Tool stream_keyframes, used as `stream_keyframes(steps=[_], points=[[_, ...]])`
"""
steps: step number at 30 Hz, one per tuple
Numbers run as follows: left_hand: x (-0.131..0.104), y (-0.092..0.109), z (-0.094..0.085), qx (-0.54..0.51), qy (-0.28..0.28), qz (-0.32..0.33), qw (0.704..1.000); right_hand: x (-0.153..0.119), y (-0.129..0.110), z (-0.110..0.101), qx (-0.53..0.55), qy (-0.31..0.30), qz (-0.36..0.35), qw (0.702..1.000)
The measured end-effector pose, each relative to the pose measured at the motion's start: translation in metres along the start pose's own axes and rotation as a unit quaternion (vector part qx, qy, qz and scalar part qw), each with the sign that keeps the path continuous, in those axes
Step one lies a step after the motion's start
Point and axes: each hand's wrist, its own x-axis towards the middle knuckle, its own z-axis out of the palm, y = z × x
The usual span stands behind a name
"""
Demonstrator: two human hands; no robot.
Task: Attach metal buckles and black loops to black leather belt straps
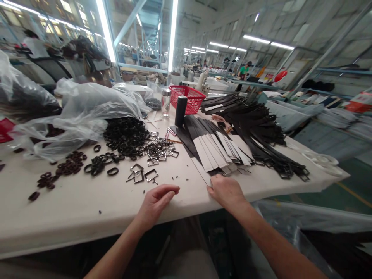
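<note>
My left hand (158, 201) hovers at the table's front edge, fingers pressed together with the thumb against them; whether something small is between them I cannot make out. Closed around the near end of a belt strap (198, 169), my right hand (227, 190) rests low over the table. Just beyond it fans a pile of belt straps (207, 151), dark with pale sections. Ahead of my left hand lie loose metal buckles (151, 176) and a heap of more buckles (158, 149). Tiny dark bits (187, 179) are scattered between my hands.
Black belt loops (124, 133) and brown loops (71, 162) are heaped left, beside clear plastic bags (93, 100). A red basket (190, 100), a glass bottle (166, 104) and a black bottle (181, 111) stand behind. Buckled black belts (261, 139) cover the right side.
</note>
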Motion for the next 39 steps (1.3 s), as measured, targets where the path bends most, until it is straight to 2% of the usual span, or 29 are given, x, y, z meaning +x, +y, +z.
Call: stream_keyframes(steps=[7,13,16,18,19,20,22,23,24,25,28,31,35,39], points=[[0.0,0.001,0.002,-0.002,0.006,0.007,1.0,0.004,-0.016,-0.001,0.018,0.02,-0.021,0.999],[0.0,0.002,0.004,-0.015,0.014,0.012,1.0,-0.002,-0.001,0.013,0.068,0.085,0.029,0.994],[0.002,0.003,0.004,-0.029,0.01,-0.002,1.0,-0.002,0.011,0.02,0.122,0.108,0.046,0.986],[0.005,0.005,0.006,-0.043,0.002,-0.027,0.999,-0.005,0.015,0.021,0.21,0.112,0.051,0.97],[0.007,0.006,0.009,-0.059,-0.006,-0.048,0.997,-0.008,0.015,0.021,0.294,0.113,0.056,0.947],[0.01,0.007,0.013,-0.085,-0.016,-0.074,0.993,-0.012,0.013,0.021,0.395,0.117,0.065,0.909],[0.017,0.009,0.026,-0.16,-0.039,-0.13,0.978,-0.025,0.004,0.019,0.583,0.128,0.09,0.797],[0.021,0.01,0.034,-0.203,-0.052,-0.151,0.966,-0.033,-0.002,0.018,0.64,0.134,0.098,0.75],[0.027,0.012,0.043,-0.246,-0.065,-0.161,0.954,-0.042,-0.009,0.018,0.663,0.139,0.099,0.729],[0.032,0.013,0.051,-0.286,-0.071,-0.161,0.942,-0.052,-0.015,0.019,0.67,0.142,0.093,0.722],[0.052,0.019,0.066,-0.385,-0.021,-0.132,0.913,-0.077,-0.028,0.03,0.658,0.134,0.063,0.739],[0.066,0.029,0.062,-0.424,0.074,-0.127,0.894,-0.093,-0.026,0.05,0.649,0.113,0.056,0.75],[0.068,0.039,0.034,-0.417,0.135,-0.109,0.892,-0.104,-0.005,0.07,0.65,0.035,0.053,0.757],[0.051,0.037,-0.009,-0.342,0.177,-0.058,0.921,-0.108,0.023,0.074,0.635,-0.065,0.014,0.769]])
